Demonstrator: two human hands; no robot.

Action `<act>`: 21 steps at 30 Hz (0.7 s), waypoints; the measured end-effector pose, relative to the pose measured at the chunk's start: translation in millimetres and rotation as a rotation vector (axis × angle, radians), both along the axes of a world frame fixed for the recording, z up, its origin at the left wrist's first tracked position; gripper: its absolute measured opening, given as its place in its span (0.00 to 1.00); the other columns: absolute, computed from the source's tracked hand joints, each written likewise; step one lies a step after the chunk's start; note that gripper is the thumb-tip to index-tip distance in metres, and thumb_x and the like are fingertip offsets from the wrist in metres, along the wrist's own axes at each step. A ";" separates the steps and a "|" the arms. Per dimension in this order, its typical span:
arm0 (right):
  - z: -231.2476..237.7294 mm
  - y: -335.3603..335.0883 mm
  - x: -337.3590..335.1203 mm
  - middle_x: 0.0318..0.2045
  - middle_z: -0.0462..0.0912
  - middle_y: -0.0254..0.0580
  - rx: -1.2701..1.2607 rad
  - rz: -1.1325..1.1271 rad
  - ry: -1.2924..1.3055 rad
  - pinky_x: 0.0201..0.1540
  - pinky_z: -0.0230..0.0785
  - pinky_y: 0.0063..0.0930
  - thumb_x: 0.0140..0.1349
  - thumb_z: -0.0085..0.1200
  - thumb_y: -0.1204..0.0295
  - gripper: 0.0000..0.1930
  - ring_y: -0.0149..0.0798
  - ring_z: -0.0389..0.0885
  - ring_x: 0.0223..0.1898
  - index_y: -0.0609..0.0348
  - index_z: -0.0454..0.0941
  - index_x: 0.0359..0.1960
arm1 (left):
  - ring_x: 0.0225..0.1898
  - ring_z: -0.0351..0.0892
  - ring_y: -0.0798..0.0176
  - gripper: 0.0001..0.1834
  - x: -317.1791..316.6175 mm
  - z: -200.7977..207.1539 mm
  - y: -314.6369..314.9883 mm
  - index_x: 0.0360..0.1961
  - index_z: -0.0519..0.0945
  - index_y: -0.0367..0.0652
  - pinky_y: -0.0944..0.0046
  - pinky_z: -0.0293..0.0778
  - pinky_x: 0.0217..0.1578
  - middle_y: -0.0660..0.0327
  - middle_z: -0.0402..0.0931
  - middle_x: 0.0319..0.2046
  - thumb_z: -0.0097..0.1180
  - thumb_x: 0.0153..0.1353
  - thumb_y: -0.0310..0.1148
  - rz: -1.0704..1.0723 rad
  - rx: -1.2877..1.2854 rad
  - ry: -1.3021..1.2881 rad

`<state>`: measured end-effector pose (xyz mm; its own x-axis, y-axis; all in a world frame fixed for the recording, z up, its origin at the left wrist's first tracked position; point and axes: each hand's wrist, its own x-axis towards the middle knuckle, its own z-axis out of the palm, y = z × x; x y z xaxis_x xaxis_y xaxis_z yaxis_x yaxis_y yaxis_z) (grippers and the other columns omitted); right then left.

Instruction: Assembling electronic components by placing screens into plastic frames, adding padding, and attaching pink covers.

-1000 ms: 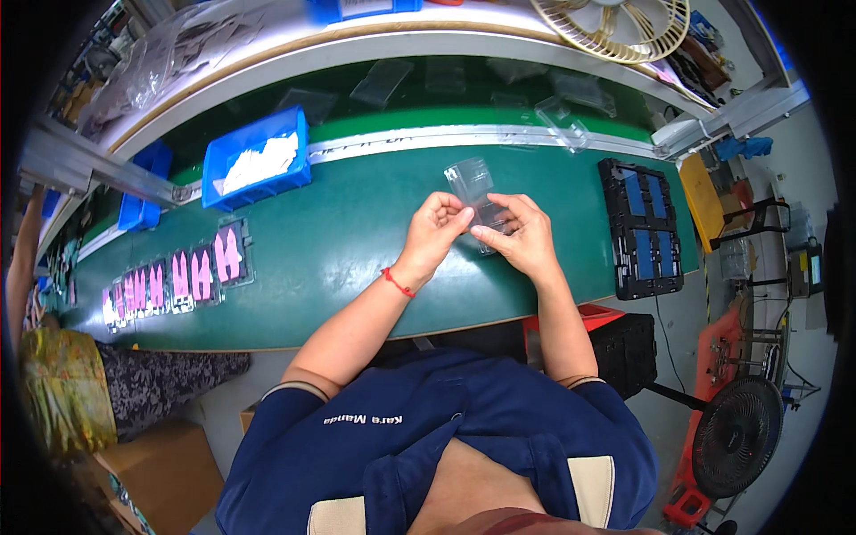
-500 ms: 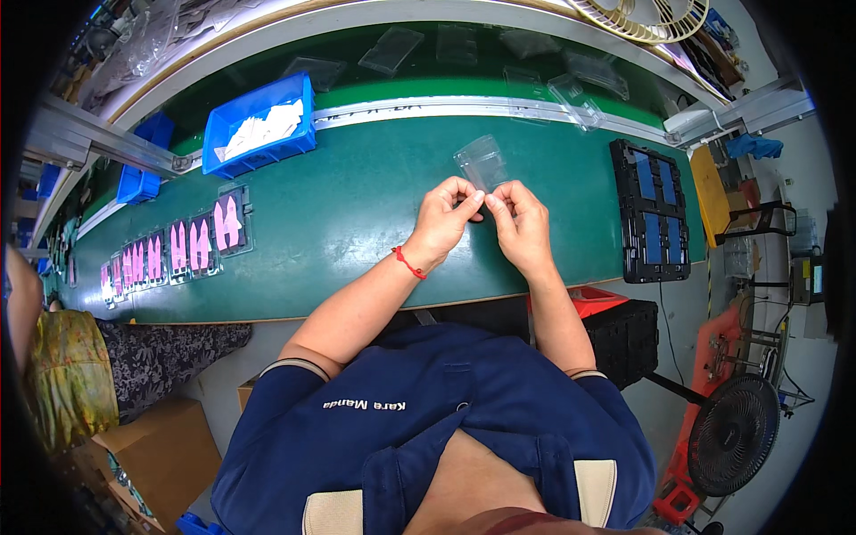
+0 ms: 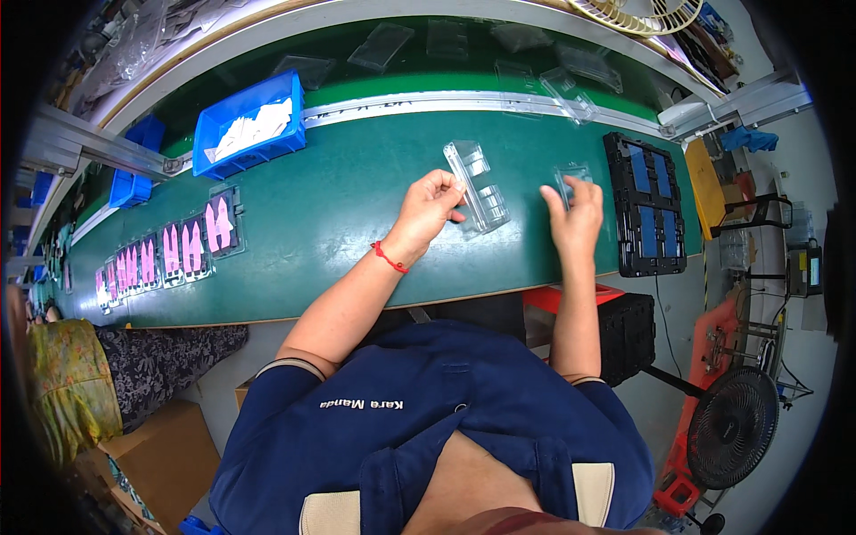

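My left hand (image 3: 430, 203) pinches a clear plastic blister shell (image 3: 477, 189) by its left long edge, tilted above the green worktable (image 3: 357, 214). The shell has moulded pockets along its right side. To the right, my right hand (image 3: 575, 214) has its thumb and fingers about the edge of a second, smaller clear plastic piece (image 3: 580, 171). Part of that piece is hidden behind the fingers, and its see-through outline is faint against the green surface.
A blue bin (image 3: 205, 153) of white pieces stands at the back left. Packs with pink pointed pieces (image 3: 218, 223) line the left side. A black tray with blue panels (image 3: 644, 205) lies at the right. Several clear shells (image 3: 381, 46) rest behind the rail. Another person's patterned clothing (image 3: 71, 374) shows at left.
My hands, together on one clear plastic item before, are now apart. My right hand has moved right to a small clear piece; my left hand holds a shell, now turned to show its pockets.
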<state>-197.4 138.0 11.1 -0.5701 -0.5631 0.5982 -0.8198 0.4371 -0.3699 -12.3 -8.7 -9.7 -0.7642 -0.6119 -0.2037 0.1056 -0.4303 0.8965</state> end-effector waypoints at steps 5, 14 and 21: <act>21.5 -45.1 71.9 0.20 0.77 0.45 0.059 0.442 -0.613 0.26 0.68 0.31 0.57 0.60 0.64 0.13 0.39 0.76 0.21 0.62 0.74 0.28 | 0.35 0.75 0.72 0.06 3.6 -1.4 3.3 0.35 0.75 0.40 0.70 0.75 0.35 0.63 0.77 0.32 0.52 0.66 0.32 -0.034 -0.092 0.029; 20.3 -42.5 55.2 0.19 0.76 0.41 0.131 0.294 -0.170 0.29 0.66 0.38 0.53 0.62 0.65 0.12 0.45 0.76 0.23 0.59 0.74 0.24 | 0.36 0.76 0.68 0.07 47.7 -3.5 0.2 0.36 0.74 0.40 0.64 0.77 0.38 0.61 0.76 0.34 0.51 0.66 0.33 0.012 0.070 0.079; 12.6 -68.8 109.9 0.20 0.76 0.45 0.073 0.591 -0.283 0.29 0.63 0.39 0.60 0.53 0.69 0.09 0.48 0.76 0.23 0.60 0.70 0.25 | 0.39 0.77 0.67 0.07 50.9 0.6 8.6 0.38 0.73 0.40 0.61 0.77 0.41 0.61 0.76 0.37 0.47 0.68 0.32 0.029 0.105 0.131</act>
<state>-87.5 69.2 23.6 -0.2823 -0.8629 0.4193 -0.8050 -0.0247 -0.5928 38.6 -0.1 -9.1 -0.7705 -0.6149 -0.1677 0.2326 -0.5162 0.8243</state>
